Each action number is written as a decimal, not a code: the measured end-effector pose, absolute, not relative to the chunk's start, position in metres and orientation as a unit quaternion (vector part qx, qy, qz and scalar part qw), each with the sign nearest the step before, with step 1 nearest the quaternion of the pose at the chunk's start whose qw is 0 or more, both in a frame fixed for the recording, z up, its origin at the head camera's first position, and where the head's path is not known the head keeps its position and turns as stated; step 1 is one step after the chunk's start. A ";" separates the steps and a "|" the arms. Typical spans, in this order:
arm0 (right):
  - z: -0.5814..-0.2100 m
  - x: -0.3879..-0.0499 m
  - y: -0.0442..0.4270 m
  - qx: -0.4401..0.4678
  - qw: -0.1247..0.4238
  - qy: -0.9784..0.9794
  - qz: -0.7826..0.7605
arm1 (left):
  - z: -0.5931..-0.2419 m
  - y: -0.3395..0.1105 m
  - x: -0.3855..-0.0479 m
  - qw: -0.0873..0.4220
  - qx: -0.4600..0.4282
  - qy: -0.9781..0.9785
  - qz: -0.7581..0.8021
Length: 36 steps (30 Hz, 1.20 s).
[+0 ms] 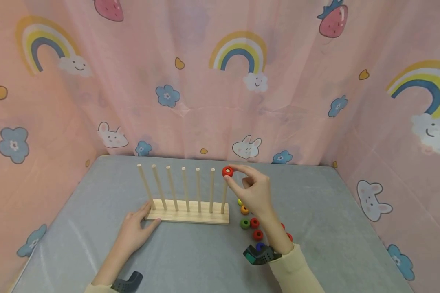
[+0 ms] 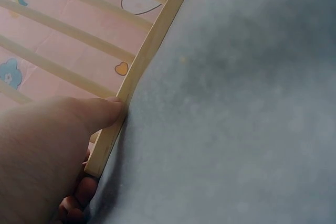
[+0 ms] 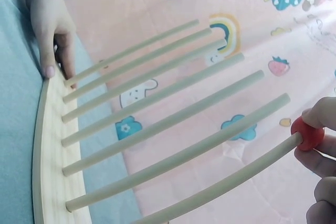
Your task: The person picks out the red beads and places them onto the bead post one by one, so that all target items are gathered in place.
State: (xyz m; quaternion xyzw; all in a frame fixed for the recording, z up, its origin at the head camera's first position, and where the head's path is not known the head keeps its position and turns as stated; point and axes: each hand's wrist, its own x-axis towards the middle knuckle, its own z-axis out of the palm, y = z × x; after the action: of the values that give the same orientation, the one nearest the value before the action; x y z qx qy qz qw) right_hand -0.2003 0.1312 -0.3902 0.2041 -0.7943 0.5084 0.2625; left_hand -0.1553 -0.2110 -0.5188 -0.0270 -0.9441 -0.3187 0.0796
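Head view: the rack (image 1: 190,219), its long axis running left to right, carries seven upright pegs (image 1: 199,189); the right hand (image 1: 256,189) pinches a red bead (image 1: 224,171) around the rightmost peg's tip. Loose beads (image 1: 255,237) lie right of the rack.

Left wrist view: the left hand (image 2: 47,145) grips the rack's end.

Right wrist view: the bead's hole lines up with the peg's long axis.

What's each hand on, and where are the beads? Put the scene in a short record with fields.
Left hand: grips the left end of the wooden rack
Right hand: pinches a red bead at the tip of the rightmost peg
Other six pegs: bare
Loose beads: on the table right of the rack; red, green, orange, yellow, blue
Backdrop: pink printed curtain
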 end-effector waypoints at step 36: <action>-0.395 -0.200 0.135 0.229 0.257 -0.785 0.515 | -0.516 -0.210 -0.154 0.076 -0.028 -0.945 -0.318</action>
State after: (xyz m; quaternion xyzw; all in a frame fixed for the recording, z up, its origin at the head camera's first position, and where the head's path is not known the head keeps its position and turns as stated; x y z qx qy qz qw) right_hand -0.1999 0.1354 -0.3947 0.2288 -0.7853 0.5147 0.2570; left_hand -0.1538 -0.2096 -0.5160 -0.0285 -0.9447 -0.3177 0.0764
